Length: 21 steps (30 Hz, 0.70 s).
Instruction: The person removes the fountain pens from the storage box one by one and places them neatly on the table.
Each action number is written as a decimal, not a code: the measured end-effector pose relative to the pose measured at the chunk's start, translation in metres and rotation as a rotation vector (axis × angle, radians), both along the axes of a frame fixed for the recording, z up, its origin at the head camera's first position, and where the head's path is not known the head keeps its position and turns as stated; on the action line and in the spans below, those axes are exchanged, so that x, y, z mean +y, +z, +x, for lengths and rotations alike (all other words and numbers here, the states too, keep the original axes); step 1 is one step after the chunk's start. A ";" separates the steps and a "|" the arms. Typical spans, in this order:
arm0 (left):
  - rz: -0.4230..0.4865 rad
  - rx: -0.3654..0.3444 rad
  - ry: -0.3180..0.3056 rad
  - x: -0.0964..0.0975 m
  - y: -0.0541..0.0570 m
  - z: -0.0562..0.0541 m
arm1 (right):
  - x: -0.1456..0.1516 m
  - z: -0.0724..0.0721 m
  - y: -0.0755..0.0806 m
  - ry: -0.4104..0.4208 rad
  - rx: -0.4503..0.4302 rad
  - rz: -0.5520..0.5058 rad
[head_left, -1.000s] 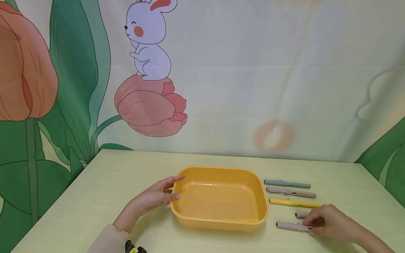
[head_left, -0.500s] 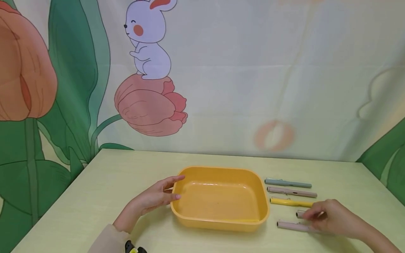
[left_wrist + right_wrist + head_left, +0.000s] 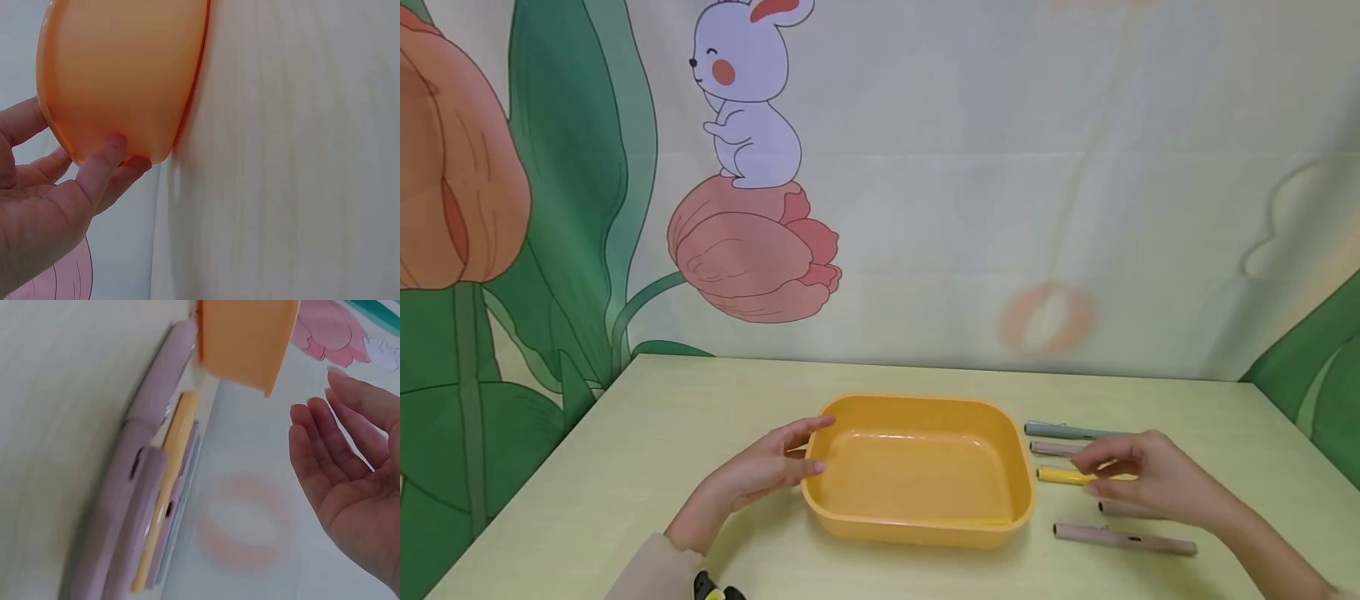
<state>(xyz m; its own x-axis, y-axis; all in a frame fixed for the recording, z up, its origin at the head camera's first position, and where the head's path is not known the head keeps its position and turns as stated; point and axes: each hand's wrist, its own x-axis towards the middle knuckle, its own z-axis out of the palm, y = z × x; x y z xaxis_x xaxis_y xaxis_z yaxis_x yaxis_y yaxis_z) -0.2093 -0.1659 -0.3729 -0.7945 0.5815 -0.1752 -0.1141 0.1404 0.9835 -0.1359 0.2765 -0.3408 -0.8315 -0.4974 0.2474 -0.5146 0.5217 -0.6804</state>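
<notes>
My left hand (image 3: pixel 760 467) grips the left end of a yellow plastic basin (image 3: pixel 917 535), thumb and fingers pinching its wall; the left wrist view shows the basin's outer side (image 3: pixel 125 69). Above the pens to the right, my right hand (image 3: pixel 1157 483) hovers with loosely bent fingers and nothing in them. It partly hides a yellow pen (image 3: pixel 1060 477), a pinkish pen (image 3: pixel 1051 448) and a mauve pen (image 3: pixel 1123 508). Farthest back lies a grey-green pen (image 3: pixel 1071 431); nearest the front is a pale mauve pen (image 3: pixel 1120 538). In the right wrist view, the right hand (image 3: pixel 356 462) stands apart from the pens.
All this rests on a pale yellow-green table (image 3: pixel 700 400). Behind it hangs a cloth backdrop (image 3: pixel 925 208) printed with a rabbit and tulips. A thin bright yellow strip (image 3: pixel 973 522) shows inside the basin along its front wall.
My right hand has left the front mauve pen and moved back over the yellow and pinkish pens. My left hand and the basin keep their places.
</notes>
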 end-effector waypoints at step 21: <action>0.008 0.003 -0.019 -0.001 -0.003 -0.001 | -0.070 -0.018 0.011 0.015 -0.140 -0.120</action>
<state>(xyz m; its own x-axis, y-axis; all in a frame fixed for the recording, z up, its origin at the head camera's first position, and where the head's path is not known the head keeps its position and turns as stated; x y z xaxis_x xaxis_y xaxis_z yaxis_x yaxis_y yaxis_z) -0.2099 -0.1669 -0.3759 -0.7835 0.5982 -0.1681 -0.1088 0.1342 0.9850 -0.1537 0.2064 -0.3296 -0.8547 -0.4837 0.1882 -0.4174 0.4252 -0.8031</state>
